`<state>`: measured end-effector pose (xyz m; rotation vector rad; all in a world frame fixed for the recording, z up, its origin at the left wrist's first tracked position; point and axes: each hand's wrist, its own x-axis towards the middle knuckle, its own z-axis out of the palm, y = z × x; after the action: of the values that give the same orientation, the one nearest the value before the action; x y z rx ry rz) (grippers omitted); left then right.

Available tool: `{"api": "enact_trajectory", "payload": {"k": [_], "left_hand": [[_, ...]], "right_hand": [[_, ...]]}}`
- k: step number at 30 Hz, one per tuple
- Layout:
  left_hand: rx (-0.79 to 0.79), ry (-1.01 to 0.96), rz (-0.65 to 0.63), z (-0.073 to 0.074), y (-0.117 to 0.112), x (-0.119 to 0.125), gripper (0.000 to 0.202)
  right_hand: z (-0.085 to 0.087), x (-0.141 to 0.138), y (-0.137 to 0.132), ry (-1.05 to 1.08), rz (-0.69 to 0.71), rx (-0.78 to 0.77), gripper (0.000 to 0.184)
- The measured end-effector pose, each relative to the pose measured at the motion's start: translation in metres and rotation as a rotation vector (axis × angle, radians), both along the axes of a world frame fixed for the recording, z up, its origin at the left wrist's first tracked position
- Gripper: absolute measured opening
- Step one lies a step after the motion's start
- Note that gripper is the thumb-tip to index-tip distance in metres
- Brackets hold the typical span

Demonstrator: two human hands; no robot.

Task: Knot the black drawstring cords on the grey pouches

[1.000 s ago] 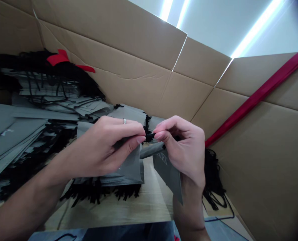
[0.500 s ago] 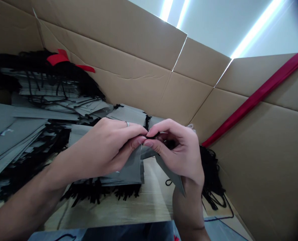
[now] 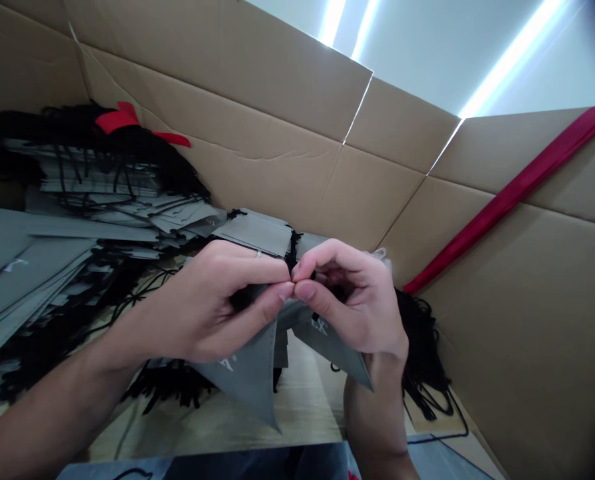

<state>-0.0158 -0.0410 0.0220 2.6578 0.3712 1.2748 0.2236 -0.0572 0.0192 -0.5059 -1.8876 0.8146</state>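
My left hand (image 3: 232, 300) is closed in a pinch, with a grey fabric pouch (image 3: 252, 380) hanging below it, its pale lettering partly covered. My right hand (image 3: 352, 293) is also pinched closed, its fingertips touching those of the left. Another grey flap with pale lettering (image 3: 332, 347) hangs beneath the right hand; whether both belong to one pouch I cannot tell. Bits of black cord (image 3: 313, 275) show by the right fingers, but what lies between the fingertips is mostly hidden. Black cord ends (image 3: 177, 387) stick out under my left wrist.
Grey pouches (image 3: 42, 267) with black cords lie piled at left. Behind, a bundle of black cord (image 3: 167, 153) with a red strip (image 3: 120, 119) rests on more pouches. Further pouches (image 3: 255, 230) lie beyond my hands. Cardboard walls (image 3: 277, 100) surround the table (image 3: 307, 407); loose black cords (image 3: 422, 353) lie right.
The grey pouch under my left hand now hangs lower and forward, showing its lettering. The right-hand flap has turned to show letters, and the black cord between the fingertips is more covered.
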Motion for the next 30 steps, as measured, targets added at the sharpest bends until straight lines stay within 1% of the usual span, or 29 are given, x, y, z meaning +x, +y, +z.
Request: {"api": "enact_trajectory", "payload": {"k": [3,7,10,12,15,19,23,25,27,28,30], "left_hand": [[-0.024,0.005,-0.015,-0.001,0.002,0.0,0.034],[-0.011,0.001,0.007,-0.002,0.003,0.0,0.033],[-0.009,-0.023,0.009,-0.002,0.002,0.002,0.033],[-0.027,-0.059,-0.016,-0.002,0.0,0.004,0.034],[-0.09,-0.107,-0.08,0.0,-0.003,0.004,0.035],[-0.175,-0.129,-0.139,0.002,-0.012,0.003,0.03],[-0.259,-0.17,-0.073,0.002,-0.027,0.002,0.032],[-0.298,-0.188,-0.089,0.002,-0.031,0.002,0.032],[-0.302,-0.186,-0.153,0.002,-0.031,0.003,0.033],[-0.301,-0.184,-0.166,0.003,-0.03,0.003,0.033],[-0.297,-0.18,-0.146,0.003,-0.026,0.002,0.034]], "right_hand": [[-0.001,0.0,0.0,0.005,0.003,0.022,0.027],[0.001,-0.002,-0.002,0.033,0.0,0.019,0.029],[0.002,-0.005,-0.002,0.08,0.009,-0.012,0.026],[0.001,-0.006,0.0,0.112,0.017,-0.031,0.023],[-0.004,-0.006,0.006,0.158,0.09,-0.067,0.02],[-0.013,-0.008,0.011,0.235,0.258,-0.14,0.021],[-0.02,-0.014,0.01,0.32,0.387,-0.205,0.024],[-0.021,-0.017,0.009,0.356,0.419,-0.21,0.023],[-0.021,-0.019,0.009,0.363,0.445,-0.202,0.022],[-0.021,-0.019,0.009,0.357,0.443,-0.19,0.021],[-0.017,-0.018,0.006,0.321,0.384,-0.157,0.02]]}}
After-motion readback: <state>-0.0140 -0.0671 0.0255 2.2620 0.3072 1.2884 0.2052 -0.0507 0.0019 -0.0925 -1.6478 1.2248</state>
